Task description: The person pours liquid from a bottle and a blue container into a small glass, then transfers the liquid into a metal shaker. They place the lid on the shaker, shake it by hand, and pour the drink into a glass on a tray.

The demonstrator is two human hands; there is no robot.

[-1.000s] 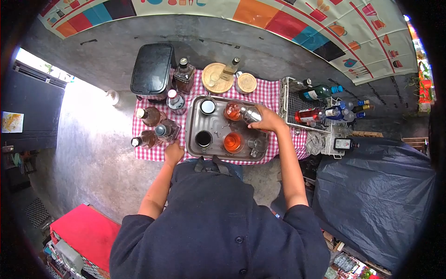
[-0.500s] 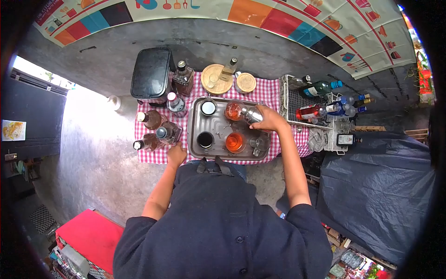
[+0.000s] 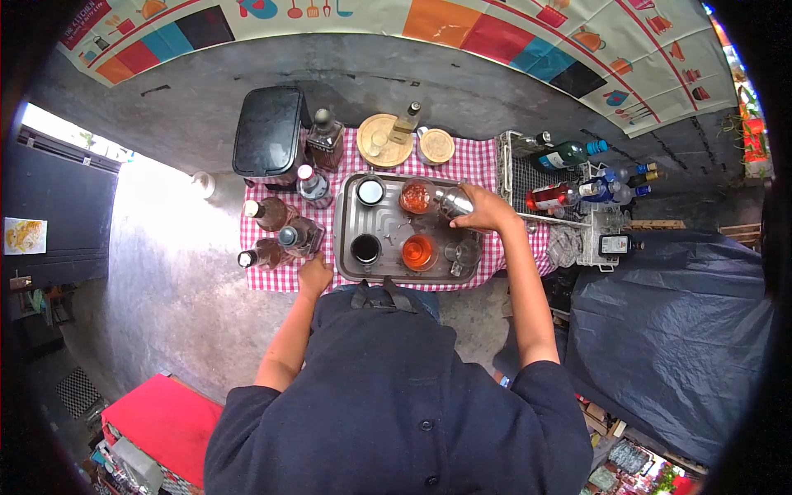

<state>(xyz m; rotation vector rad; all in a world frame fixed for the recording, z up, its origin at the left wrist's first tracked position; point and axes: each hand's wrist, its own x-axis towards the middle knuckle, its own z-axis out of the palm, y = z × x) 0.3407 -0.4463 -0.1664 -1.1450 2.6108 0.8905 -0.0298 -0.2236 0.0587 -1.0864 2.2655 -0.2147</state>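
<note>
My right hand [image 3: 487,210] grips a metal shaker [image 3: 450,200], tilted over a glass of orange-red drink [image 3: 415,196] at the back of the steel tray [image 3: 351,224]. A second orange drink [image 3: 418,252], a dark drink [image 3: 364,247], a pale drink [image 3: 370,190] and a small empty glass [image 3: 459,253] also stand on the tray. My left hand [image 3: 314,275] rests on the front edge of the red-checked cloth [image 3: 478,157], beside the tray's left corner and close to several brown bottles [image 3: 285,235].
A black bin [image 3: 271,132] stands at the back left. Two round wooden boards [image 3: 386,139] and a small bottle sit behind the tray. A wire basket [image 3: 516,177] holds several bottles to the right. Dark tarpaulin [image 3: 668,330] covers something at the right.
My right hand has shifted the shaker slightly to the right while keeping it tilted over the back glass. My left hand stays at the table edge.
</note>
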